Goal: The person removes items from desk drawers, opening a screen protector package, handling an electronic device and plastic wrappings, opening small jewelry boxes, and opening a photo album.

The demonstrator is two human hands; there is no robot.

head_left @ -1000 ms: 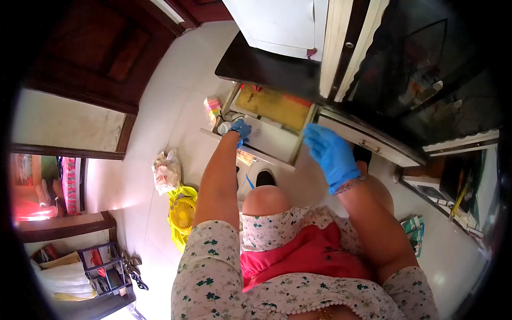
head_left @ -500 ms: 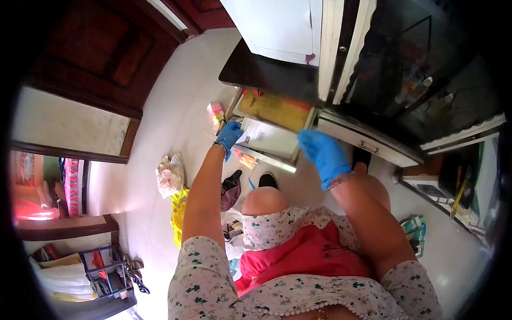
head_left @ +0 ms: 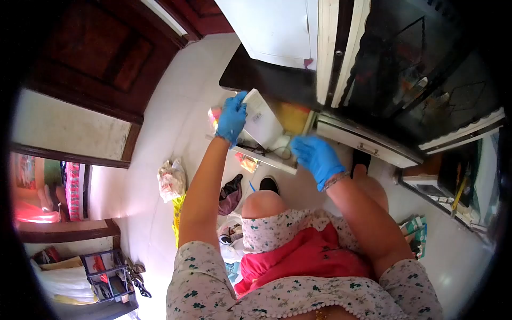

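Note:
My left hand [head_left: 233,118], in a blue glove, is closed on the left edge of a flat white box [head_left: 262,121] with a small printed label. The box is tilted over the pulled-out drawer [head_left: 272,162]. Under its lower right end, a pale rounded thing [head_left: 280,143] and dark cords lie in the drawer. My right hand [head_left: 319,160], also gloved in blue, hovers just off the drawer's right front corner. Its fingers are stretched out and slightly blurred, with nothing visible in them. A yellow and red flat item [head_left: 295,116] lies at the back of the drawer.
A closed drawer [head_left: 368,143] sits right of the open one, under a dark glass cabinet [head_left: 421,69]. A dark ledge [head_left: 266,74] overhangs the drawer. Plastic bags [head_left: 172,180] and a dark purple item [head_left: 231,194] lie on the floor. A shoe rack [head_left: 109,272] stands at lower left.
My left hand has lifted the white box out of its flat position and tilted it, uncovering cords in the drawer. My right hand has shifted slightly left and down.

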